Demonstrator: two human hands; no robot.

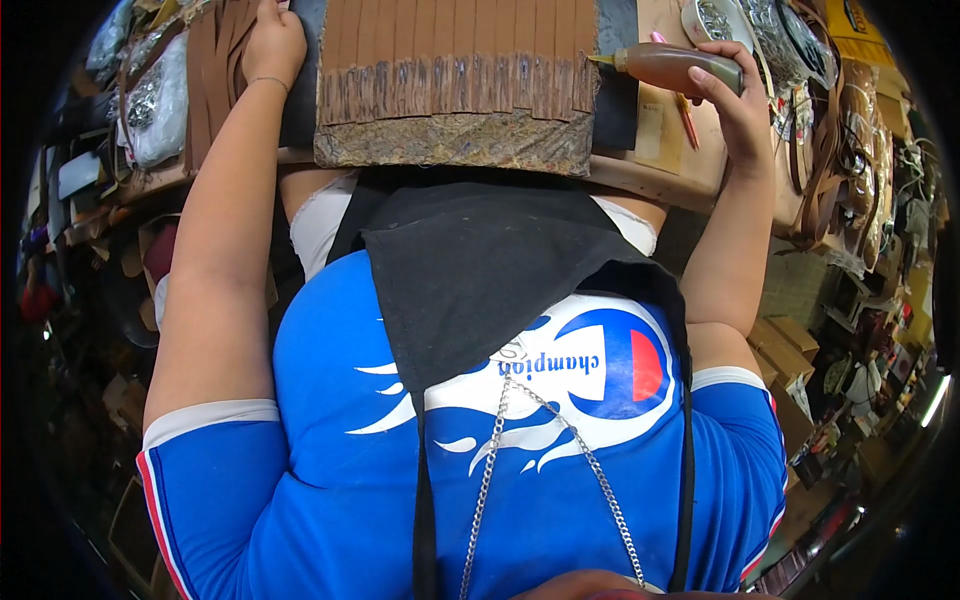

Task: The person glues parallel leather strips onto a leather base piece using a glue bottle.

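- The right hand (733, 100) is at 1 o'clock, its grip clamped round a brown glue bottle (672, 68); the nozzle points to 9 o'clock, just beside the right edge of the fringed panel (460, 60).
- The panel lies at 12 o'clock on a mottled pad (455, 142) on the desk (690, 170). A full row of brown strips already sits side by side across it.
- The left hand (268, 42) is at 11 o'clock, curled down on the loose strips (212, 90). I cannot tell whether its grip pinches one.
- Judging by this, the row looks laid, while the loose strips remain unplaced.
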